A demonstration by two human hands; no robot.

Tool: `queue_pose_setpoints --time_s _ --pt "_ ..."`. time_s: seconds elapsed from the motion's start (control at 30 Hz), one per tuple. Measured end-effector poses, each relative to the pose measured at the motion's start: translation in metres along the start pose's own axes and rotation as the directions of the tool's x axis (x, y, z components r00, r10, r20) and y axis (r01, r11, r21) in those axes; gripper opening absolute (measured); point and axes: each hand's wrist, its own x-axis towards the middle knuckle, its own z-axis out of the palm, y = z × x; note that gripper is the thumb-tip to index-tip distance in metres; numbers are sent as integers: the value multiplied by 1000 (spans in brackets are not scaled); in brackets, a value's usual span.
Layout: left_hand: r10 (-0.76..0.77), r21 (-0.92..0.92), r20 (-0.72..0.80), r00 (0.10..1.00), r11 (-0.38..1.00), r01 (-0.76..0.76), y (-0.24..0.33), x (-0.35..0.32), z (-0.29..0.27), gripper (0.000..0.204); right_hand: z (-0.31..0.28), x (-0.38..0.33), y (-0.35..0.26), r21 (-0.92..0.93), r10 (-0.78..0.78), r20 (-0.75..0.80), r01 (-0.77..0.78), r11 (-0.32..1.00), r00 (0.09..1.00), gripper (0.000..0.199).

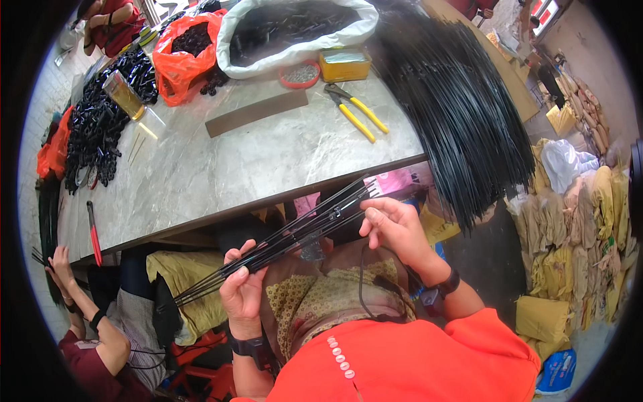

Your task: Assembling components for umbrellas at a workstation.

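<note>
Grey marble worktop [221,161] ahead, with yellow-handled pliers [355,110], a big sheaf of black rods [462,114] and bags of black parts. Below its edge, over the lap: thin black rods [295,234] bunched slantwise. Likely to slip or fan apart if the grip loosens. Left hand [242,287] closed around the lower end; right hand [395,231] pinching the upper tips, fingers partly curled.
</note>
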Motion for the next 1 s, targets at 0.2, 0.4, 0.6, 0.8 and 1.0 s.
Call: queue_pose_setpoints --time_s 0.2,0.4,0.6,0.8,1.0 --pt "-9 22 42 999 1000 8 -2 4 3 41 1 13 7 160 51 -41 -44 986 998 29" --pt "-8 66 56 998 998 4 -2 13 6 39 4 29 9 231 91 -64 -74 970 994 21" --pt "17 161 16 1000 987 -19 0 -1 18 39 15 30 12 272 114 -72 -90 958 991 11" --pt "-55 163 187 981 986 24 2 1 20 34 4 21 16 308 61 -114 -23 951 992 15" --pt "-22 156 209 978 988 -11 7 0 20 33 17 26 2 231 -62 -112 86 969 992 20"
